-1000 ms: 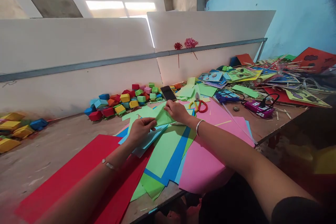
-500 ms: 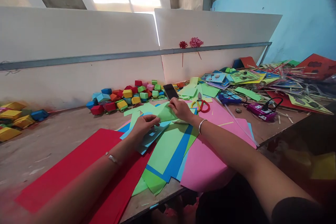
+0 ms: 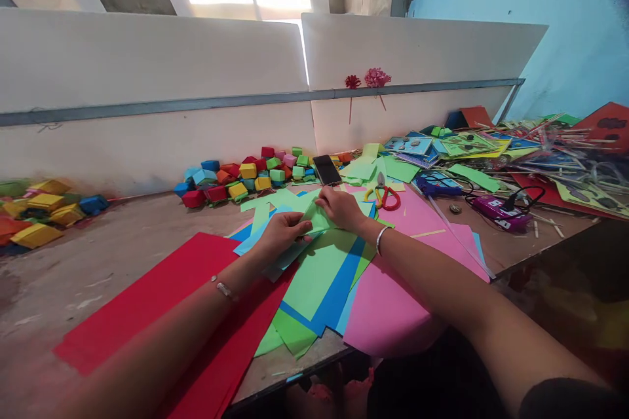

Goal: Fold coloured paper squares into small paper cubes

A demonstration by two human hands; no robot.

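Note:
Between both hands is a light green piece of paper (image 3: 316,217), partly folded. My left hand (image 3: 284,234) pinches its left side, thumb against fingers. My right hand (image 3: 341,208) is closed on its upper right part, and the fingers hide some of the paper. Under the hands lie overlapping sheets: green paper (image 3: 314,275), blue paper (image 3: 339,288) and pink paper (image 3: 393,308). Red paper (image 3: 162,301) lies beneath my left forearm. Scissors with red and yellow handles (image 3: 390,199) rest just beyond my right hand.
A black phone (image 3: 327,170) lies behind the hands. Small coloured paper boxes (image 3: 248,171) are heaped along the white board, with more yellow boxes (image 3: 46,209) at far left. On the right are a purple device (image 3: 501,213), a blue device (image 3: 437,183) and piled cards (image 3: 466,144).
The green paper has gone from a raised, wider flap to a narrower folded shape. My hands have drawn closer together on it. The whole view has shifted slightly.

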